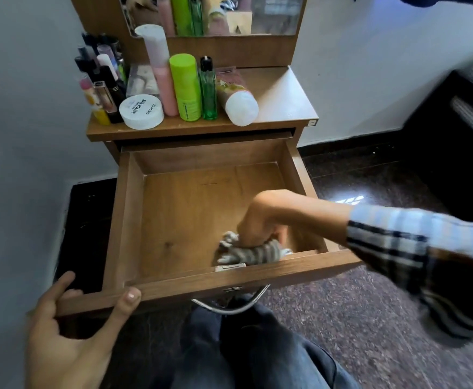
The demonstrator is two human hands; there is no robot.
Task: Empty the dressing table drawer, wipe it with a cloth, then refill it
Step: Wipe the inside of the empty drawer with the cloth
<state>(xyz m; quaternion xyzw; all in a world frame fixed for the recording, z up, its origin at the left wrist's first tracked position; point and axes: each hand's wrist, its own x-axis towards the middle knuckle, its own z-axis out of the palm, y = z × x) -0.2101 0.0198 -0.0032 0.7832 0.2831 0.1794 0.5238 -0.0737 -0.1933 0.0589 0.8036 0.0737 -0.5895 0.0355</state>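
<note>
The person wears a long checked sleeve (415,248) in pale blue, white and dark navy on the right arm, dark blue-grey denim trousers (257,349) over the legs, and both hands are bare, without rings or watch.

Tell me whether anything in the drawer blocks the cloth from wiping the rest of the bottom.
Nothing visible does. The right hand presses the cloth near the front right corner; the rest of the drawer floor is bare.
</note>
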